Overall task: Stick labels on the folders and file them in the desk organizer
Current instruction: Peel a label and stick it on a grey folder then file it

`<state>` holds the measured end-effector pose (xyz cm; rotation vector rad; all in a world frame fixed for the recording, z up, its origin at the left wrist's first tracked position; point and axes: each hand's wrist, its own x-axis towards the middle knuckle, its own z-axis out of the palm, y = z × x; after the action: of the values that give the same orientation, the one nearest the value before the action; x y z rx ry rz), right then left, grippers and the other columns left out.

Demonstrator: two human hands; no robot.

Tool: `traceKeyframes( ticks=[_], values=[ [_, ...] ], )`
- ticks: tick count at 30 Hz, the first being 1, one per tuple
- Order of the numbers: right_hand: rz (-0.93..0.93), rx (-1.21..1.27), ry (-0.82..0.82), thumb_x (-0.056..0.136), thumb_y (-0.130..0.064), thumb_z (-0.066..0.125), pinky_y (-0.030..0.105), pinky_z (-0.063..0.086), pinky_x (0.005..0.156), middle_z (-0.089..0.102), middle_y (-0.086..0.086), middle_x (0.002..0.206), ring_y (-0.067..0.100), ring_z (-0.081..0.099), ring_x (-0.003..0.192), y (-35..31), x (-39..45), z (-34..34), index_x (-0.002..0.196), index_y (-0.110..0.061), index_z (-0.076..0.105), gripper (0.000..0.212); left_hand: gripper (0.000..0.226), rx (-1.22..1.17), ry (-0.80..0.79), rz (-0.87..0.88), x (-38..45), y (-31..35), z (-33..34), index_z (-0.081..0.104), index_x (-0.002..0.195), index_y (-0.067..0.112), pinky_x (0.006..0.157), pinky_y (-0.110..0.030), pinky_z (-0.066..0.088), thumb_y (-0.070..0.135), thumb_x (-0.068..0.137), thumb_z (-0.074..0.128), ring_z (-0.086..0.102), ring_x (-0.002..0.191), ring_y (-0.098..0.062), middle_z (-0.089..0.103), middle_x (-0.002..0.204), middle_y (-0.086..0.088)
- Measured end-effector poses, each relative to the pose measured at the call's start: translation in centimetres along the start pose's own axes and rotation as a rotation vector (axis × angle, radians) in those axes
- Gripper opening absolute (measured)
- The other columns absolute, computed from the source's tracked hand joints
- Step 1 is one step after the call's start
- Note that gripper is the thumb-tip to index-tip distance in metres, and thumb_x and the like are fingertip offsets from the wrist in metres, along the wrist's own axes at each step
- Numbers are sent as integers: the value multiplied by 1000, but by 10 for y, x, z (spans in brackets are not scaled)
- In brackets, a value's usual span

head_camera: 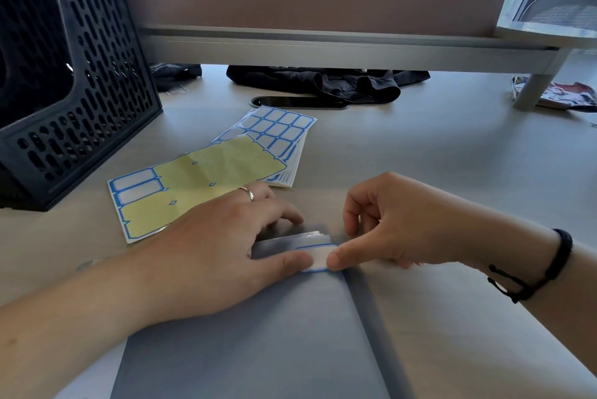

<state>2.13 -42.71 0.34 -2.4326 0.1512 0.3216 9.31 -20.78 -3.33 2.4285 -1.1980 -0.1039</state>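
Note:
A grey folder (274, 334) lies flat on the desk in front of me. A white label with a blue border (318, 256) sits at the folder's far right corner. My left hand (219, 247) rests flat on the folder, its thumb on the label's left end. My right hand (397, 224) presses its thumb on the label's right end, the other fingers curled. A mostly peeled label sheet (193, 182) with yellow backing lies beyond my left hand. A stack of full label sheets (277, 130) lies behind it. The black perforated desk organizer (74, 82) stands at the far left.
A dark cloth (323, 83) lies under the raised grey shelf (323, 50) at the back, by a cable slot (297, 102) in the desk. The shelf's leg (533, 88) stands at the right, with a printed packet (568, 93) beside it.

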Motion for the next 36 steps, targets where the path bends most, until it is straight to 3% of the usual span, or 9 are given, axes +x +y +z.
traceKeyframes(
  ticks=[3,6,11,14,16,20,27,32,36],
  values=[
    [5,1,4,60,-45,92,19,34,37,58,-2,51,14,48,38,1,1,0,77,-14,63,45,64,39,-33,-43,4,4,-1,44,114,53,79,-19,46,94,65,39,47,102,10,43,112,32],
    [10,23,22,66,-41,89,22,35,38,57,1,48,18,49,39,4,5,0,76,-13,61,41,62,56,-24,-66,6,7,-2,43,110,52,76,-21,47,93,63,41,48,97,7,44,109,33],
    [42,30,51,75,-46,81,22,36,38,65,19,61,23,50,43,6,6,1,81,-14,60,39,37,27,33,-106,8,5,1,50,106,48,68,-20,43,73,80,48,51,88,3,55,89,18],
    [41,-13,124,70,-60,79,22,37,41,61,1,51,13,49,38,2,4,7,78,-18,60,47,28,20,48,-109,9,3,3,52,104,46,67,-22,43,66,84,45,51,84,3,56,83,16],
    [23,-129,204,57,-76,73,25,40,49,60,-9,55,7,52,47,-1,1,15,75,-22,59,59,27,5,52,-110,9,3,3,53,102,45,69,-25,46,64,84,42,51,83,3,56,84,18],
    [-10,-320,295,49,-92,57,33,46,59,61,-10,68,7,57,67,-3,-1,25,77,-28,54,70,26,0,71,-105,9,2,4,54,101,45,65,-24,43,63,85,43,52,82,3,56,84,20],
    [-4,-284,297,67,-81,60,33,48,63,59,-10,71,8,55,69,2,3,19,80,-28,52,56,25,17,82,-75,7,1,5,55,104,44,63,-23,43,62,87,49,52,80,2,54,90,26],
    [5,-300,248,46,-93,60,33,46,61,60,-9,71,8,56,68,-4,-3,19,82,-31,49,73,23,3,79,-71,6,-1,5,56,104,44,65,-23,45,59,87,48,53,85,-2,54,95,25],
    [-2,-308,251,51,-86,67,31,41,57,59,-9,68,7,54,65,-2,-1,18,81,-29,50,66,22,-6,79,-60,6,-2,5,57,103,44,68,-29,48,57,88,48,54,85,-5,55,93,21]
  ],
)
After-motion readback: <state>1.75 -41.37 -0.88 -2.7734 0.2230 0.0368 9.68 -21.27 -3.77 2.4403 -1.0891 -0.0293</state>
